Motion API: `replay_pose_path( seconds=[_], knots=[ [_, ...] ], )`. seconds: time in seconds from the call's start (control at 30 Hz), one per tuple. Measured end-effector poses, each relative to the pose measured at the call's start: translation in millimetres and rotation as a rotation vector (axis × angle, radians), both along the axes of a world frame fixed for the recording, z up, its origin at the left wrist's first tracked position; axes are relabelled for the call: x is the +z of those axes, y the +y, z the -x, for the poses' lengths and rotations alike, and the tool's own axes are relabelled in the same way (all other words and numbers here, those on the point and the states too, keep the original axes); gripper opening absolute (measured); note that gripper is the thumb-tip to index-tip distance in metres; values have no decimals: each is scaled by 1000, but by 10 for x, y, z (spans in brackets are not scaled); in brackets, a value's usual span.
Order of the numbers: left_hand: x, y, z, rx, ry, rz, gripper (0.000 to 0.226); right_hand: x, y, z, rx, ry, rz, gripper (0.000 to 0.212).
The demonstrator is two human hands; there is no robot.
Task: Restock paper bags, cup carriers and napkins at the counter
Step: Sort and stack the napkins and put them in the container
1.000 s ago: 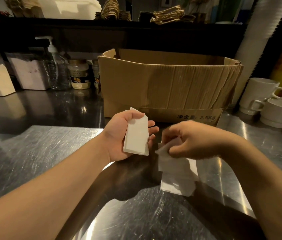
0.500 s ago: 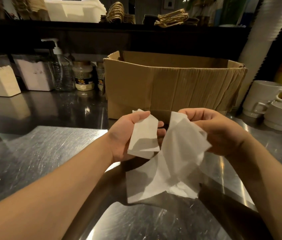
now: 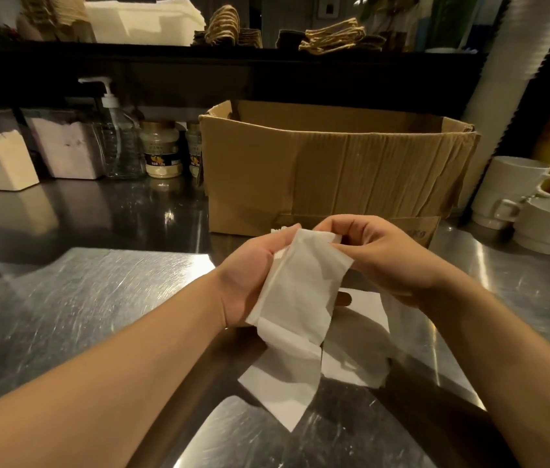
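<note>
- Over the steel bench [image 3: 81, 298], the left hand [image 3: 253, 275] grips a napkin stack [image 3: 287, 298]; right hand [image 3: 378, 258] fingers pinch a loose napkin's top edge.
- Restocking looks early: napkins unplaced, bags and carriers untouched.

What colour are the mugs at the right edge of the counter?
White, plain and glossy, no pattern visible. The mugs show in the head view, right of the cardboard box.
</note>
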State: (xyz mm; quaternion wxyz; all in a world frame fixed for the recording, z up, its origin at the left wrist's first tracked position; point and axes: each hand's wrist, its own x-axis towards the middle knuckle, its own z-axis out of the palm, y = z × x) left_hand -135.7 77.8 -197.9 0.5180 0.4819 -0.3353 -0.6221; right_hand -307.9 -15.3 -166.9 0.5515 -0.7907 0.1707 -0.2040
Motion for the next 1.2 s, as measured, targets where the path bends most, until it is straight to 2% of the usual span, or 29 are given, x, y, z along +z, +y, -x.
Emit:
replay_pose_path(
  seconds=[0.2,0.33,0.47,0.57,0.63,0.7,0.8,0.87,0.9,1.03,1.1,1.2],
  knots=[
    [-20,3,26,-101,84,39,73,-58,63,-106,-234,39,-31,9],
    [0,22,36,-53,12,-1,60,-129,82,-155,-400,-27,41,14],
    [86,36,-112,128,207,23,56,-270,-6,-146,-485,-103,477,46],
    [110,41,-208,242,294,54,45,-312,-2,-121,-344,51,871,87],
    [113,50,-243,308,308,63,46,-333,43,-153,-268,90,1094,107],
    [129,63,-237,337,352,27,51,-360,103,-207,-240,38,1247,107],
    [136,60,-230,374,286,28,39,-379,177,-250,-180,-38,1370,88],
    [159,76,-194,352,255,32,36,-398,202,-236,-127,-76,1325,73],
    [174,81,-172,327,255,26,37,-405,214,-224,-104,-121,1215,64],
    [152,46,-140,228,195,-15,39,-360,196,-233,-166,-232,529,27],
    [101,47,-111,178,157,-3,39,-330,174,-270,-243,-185,312,22],
    [55,56,-44,112,162,14,39,-339,140,-310,-381,-99,176,17]
  ],
)
